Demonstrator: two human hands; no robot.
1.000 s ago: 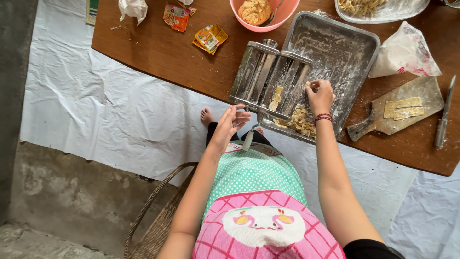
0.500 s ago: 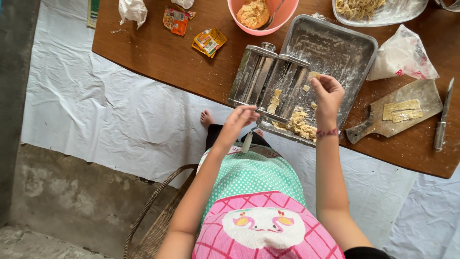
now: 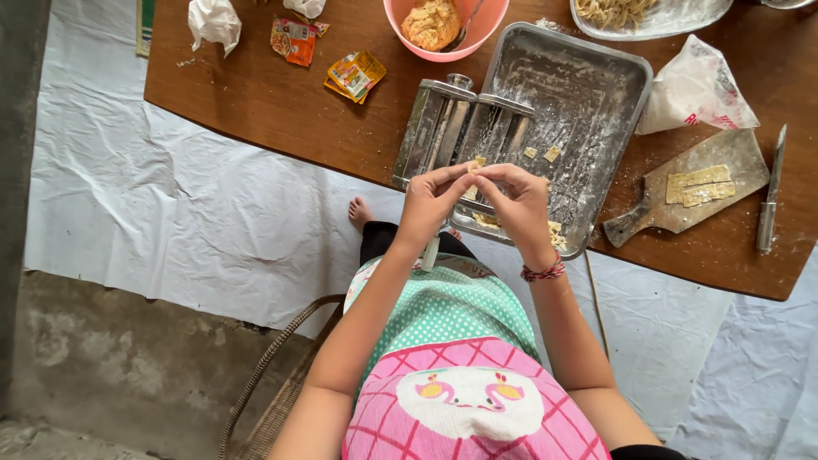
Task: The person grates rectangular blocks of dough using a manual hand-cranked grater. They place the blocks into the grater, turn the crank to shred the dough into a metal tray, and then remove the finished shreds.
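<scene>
Pale dough (image 3: 471, 167) sits pinched between both hands right over the pasta machine (image 3: 460, 136), and that is where the action is. Left hand (image 3: 433, 203) grips 1 end with fingers curled, right hand (image 3: 520, 204) closes on the other, fingertips meeting just above the rollers. Doing this well, I'd say, means keeping the strip flat and square to the rollers, thin edge leading, with both hands holding it lightly so it doesn't stretch or tear. Just beyond the hands, the floured metal tray (image 3: 596, 94) holds 2 small dough bits (image 3: 543, 153), and cut noodles (image 3: 558, 236) lie by the right wrist at the tray's near edge. Off to the right rest a wooden board (image 3: 733, 153) with 2 flat dough pieces, a knife (image 3: 770, 198) and a flour bag (image 3: 694, 89). Further out ahead sits a pink bowl (image 3: 400, 21) of dough. A dusting of flour on sticky dough would help, judging by the tray.
</scene>
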